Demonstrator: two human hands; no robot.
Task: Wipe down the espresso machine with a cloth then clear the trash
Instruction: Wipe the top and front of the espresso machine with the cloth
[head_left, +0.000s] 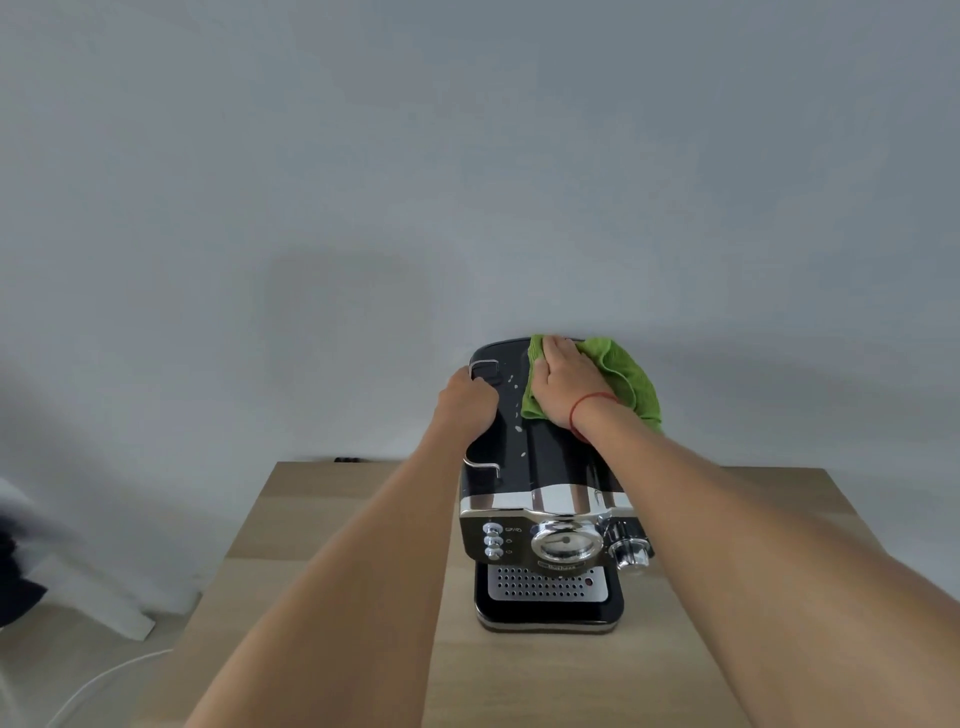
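Plain grey wall behind a wood counter (332, 571); espresso machine (545, 519) sits centre-right. Right hand (563, 382) pressed flat on green cloth (631, 374) at the top's rear. Left hand (467, 405) curled round the top's left edge. Cloth soft, limp; machine prob heavy, glossy, slick. Trash not visible; machine's back hidden.
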